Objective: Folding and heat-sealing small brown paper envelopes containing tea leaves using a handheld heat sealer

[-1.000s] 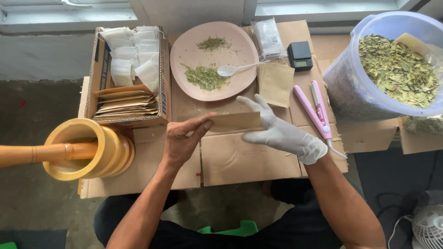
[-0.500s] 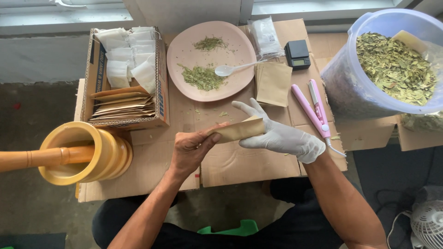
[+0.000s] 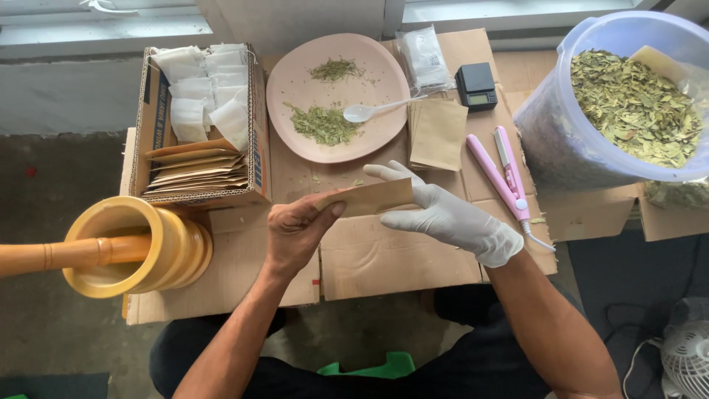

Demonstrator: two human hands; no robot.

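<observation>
A brown paper pouch (image 3: 367, 198) is held between both hands above the cardboard tabletop (image 3: 384, 258). The bare left hand (image 3: 295, 230) pinches its left end between thumb and fingers, while the gloved right hand (image 3: 447, 216) grips the right end (white glove, fingers curled behind the paper). The pouch sits just below the pink plate (image 3: 295, 111) of dried leaves with its white spoon (image 3: 373, 111). The pink sealer (image 3: 506, 174) lies just right of the gloved hand.

Illumination is even, diffuse daylight with soft, faint shadows and no strong glare. Focus is sharp across the cardboard tabletop (image 3: 384, 258). Mild wide-angle distortion bends the frame edges.
</observation>
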